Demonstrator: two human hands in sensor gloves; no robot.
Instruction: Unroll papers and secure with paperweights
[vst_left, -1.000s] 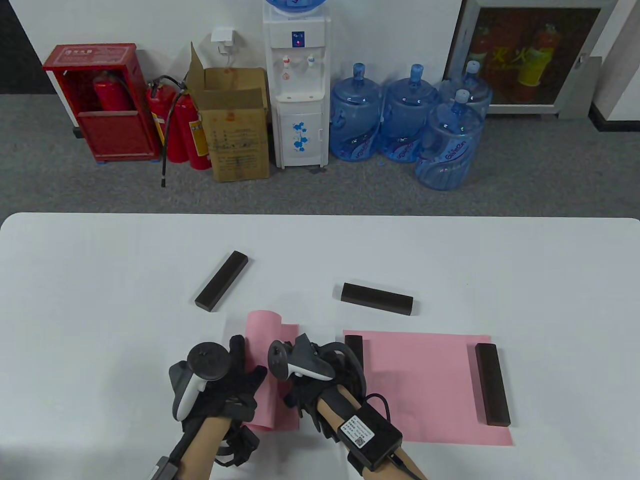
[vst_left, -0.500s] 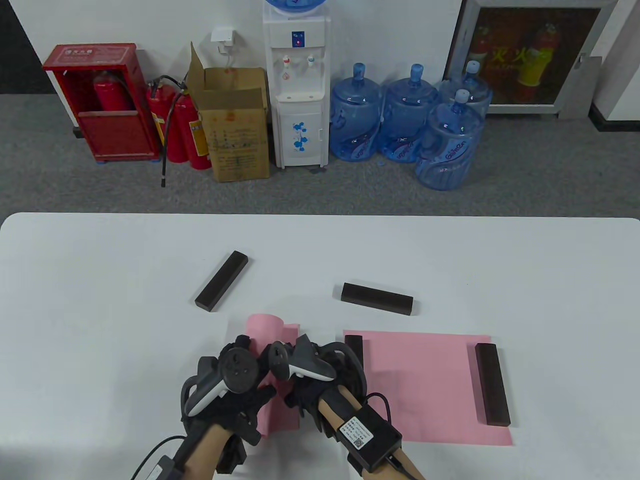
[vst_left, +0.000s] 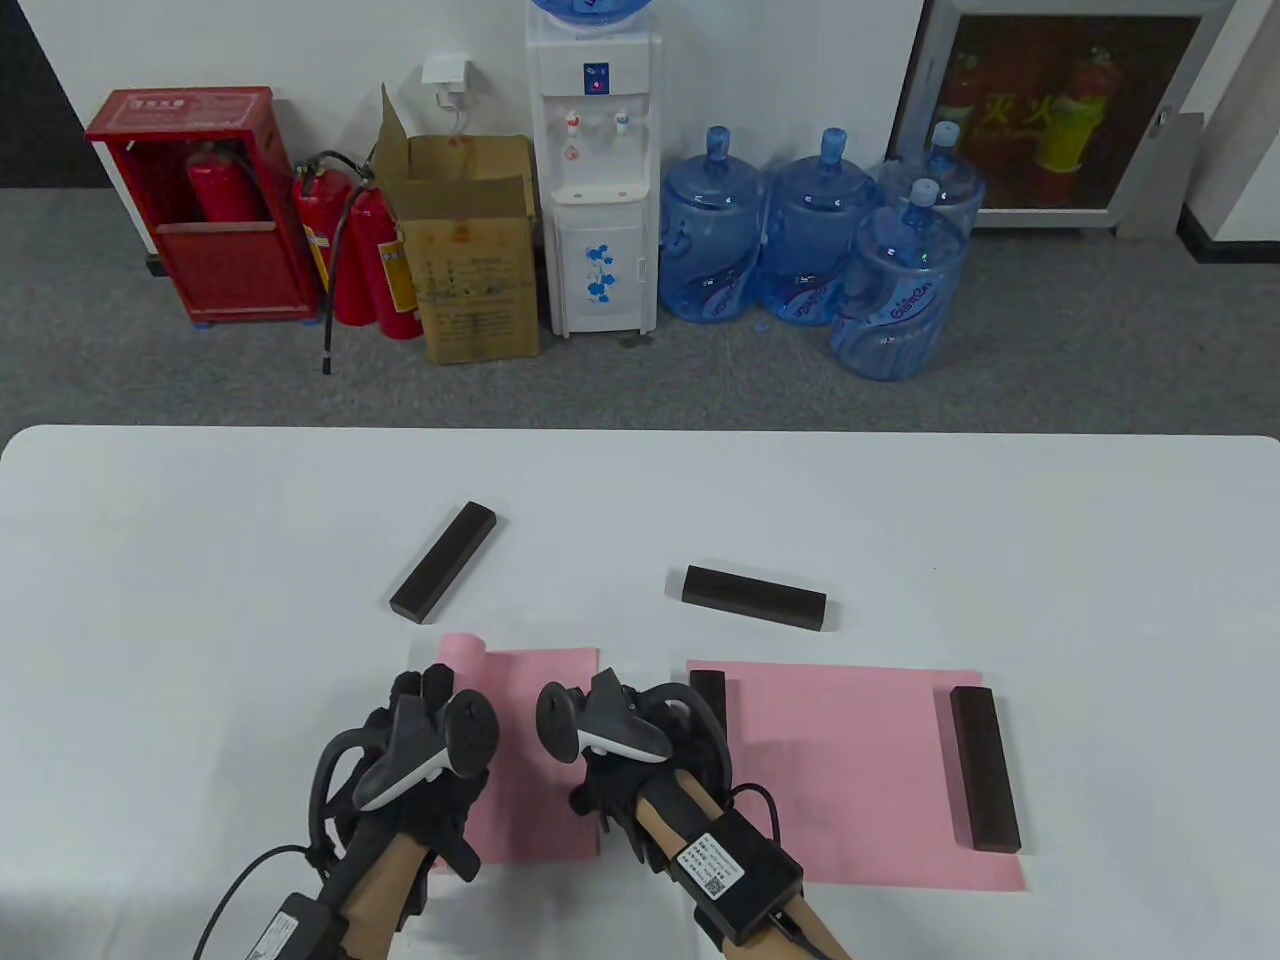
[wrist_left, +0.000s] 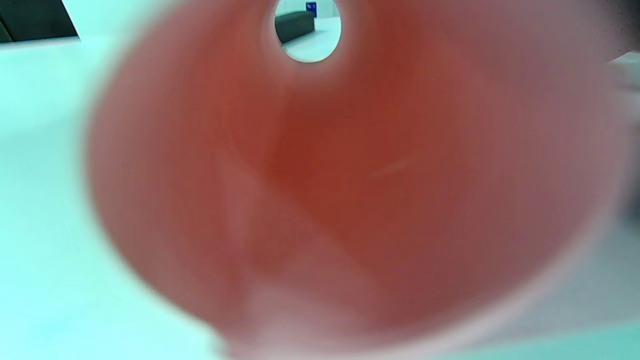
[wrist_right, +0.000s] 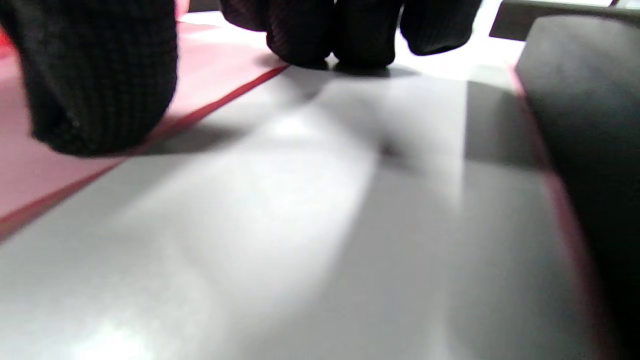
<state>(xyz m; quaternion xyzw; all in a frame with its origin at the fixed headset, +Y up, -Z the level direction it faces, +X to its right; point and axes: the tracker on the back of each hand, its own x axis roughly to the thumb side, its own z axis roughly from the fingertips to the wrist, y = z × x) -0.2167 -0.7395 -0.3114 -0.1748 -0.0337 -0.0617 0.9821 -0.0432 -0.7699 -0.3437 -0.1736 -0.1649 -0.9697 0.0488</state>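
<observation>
A pink paper (vst_left: 545, 760) lies partly unrolled near the front edge. Its rolled part (vst_left: 462, 655) is at the left. My left hand (vst_left: 422, 692) rests on the roll with its fingers stretched along it. The left wrist view looks down the inside of the roll (wrist_left: 350, 175). My right hand (vst_left: 650, 725) presses the sheet's right edge flat; its fingertips (wrist_right: 320, 35) touch the table at the paper's edge (wrist_right: 75, 170). Two loose dark paperweights (vst_left: 444, 562) (vst_left: 755, 597) lie farther back.
A second pink sheet (vst_left: 860, 770) lies flat to the right, with a paperweight on each end (vst_left: 985, 768) (vst_left: 708, 692). The left one shows close by in the right wrist view (wrist_right: 585, 125). The white table (vst_left: 200, 560) ends behind at grey floor.
My left hand has moved left with the roll, and more flat pink paper shows between the hands. My right hand has stayed on the right edge.
</observation>
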